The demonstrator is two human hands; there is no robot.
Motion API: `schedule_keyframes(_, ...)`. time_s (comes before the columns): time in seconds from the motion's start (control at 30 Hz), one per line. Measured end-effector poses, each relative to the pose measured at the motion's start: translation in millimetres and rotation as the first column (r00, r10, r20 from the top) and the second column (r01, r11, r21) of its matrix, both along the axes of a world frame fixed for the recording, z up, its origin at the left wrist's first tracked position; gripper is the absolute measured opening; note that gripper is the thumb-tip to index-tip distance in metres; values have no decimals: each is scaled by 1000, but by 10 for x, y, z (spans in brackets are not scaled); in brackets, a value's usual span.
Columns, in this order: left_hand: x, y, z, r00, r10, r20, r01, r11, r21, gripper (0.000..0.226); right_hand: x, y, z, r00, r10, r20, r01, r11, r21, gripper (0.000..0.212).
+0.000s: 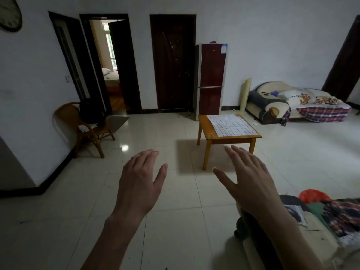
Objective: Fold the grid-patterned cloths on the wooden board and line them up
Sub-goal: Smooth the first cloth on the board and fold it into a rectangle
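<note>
A white grid-patterned cloth (230, 125) lies spread flat on a low wooden table (206, 131) across the room, right of centre. My left hand (139, 182) and my right hand (248, 176) are held out in front of me, palms down, fingers straight and spread. Both hands hold nothing and hover over the tiled floor, well short of the table.
A wicker chair (85, 125) with a dark bag stands by the left wall. A red fridge (212, 78) is behind the table, a sofa (282, 102) with bedding at the right. Another sofa with clothes (321, 217) is at the lower right. Tiled floor (165, 133) stretches between me and the table.
</note>
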State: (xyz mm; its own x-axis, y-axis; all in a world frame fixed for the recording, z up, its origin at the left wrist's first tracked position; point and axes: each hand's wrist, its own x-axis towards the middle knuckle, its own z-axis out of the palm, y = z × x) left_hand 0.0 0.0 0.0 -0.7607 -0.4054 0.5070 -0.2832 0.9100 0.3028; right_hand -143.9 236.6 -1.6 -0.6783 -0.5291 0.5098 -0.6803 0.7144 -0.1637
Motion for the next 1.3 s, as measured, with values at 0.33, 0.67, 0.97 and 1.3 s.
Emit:
schedule_keyframes(0.33, -1358, 19, -91, 999, -34, 19, 35, 999, -30, 66, -1304, 5, -97, 999, -38, 8, 38, 999, -20, 78)
schedule_keyframes(0.67, -2451, -62, -262, 991, -102, 92, 102, 995, 7, 66, -2222, -41, -246, 992, -121, 43, 120, 992, 31, 75)
schedule_keyframes(0.97, -3761, -433, -411, 982, -174, 77, 172, 985, 31, 63, -3292, -389, -255, 982, -181, 60, 179, 983, 47, 79)
schedule_keyframes(1.3, -5357, -998, -224, 969, -244, 24, 243, 969, 36, 57, -4688, -1001, -43, 962, -266, 56, 261, 961, 92, 82)
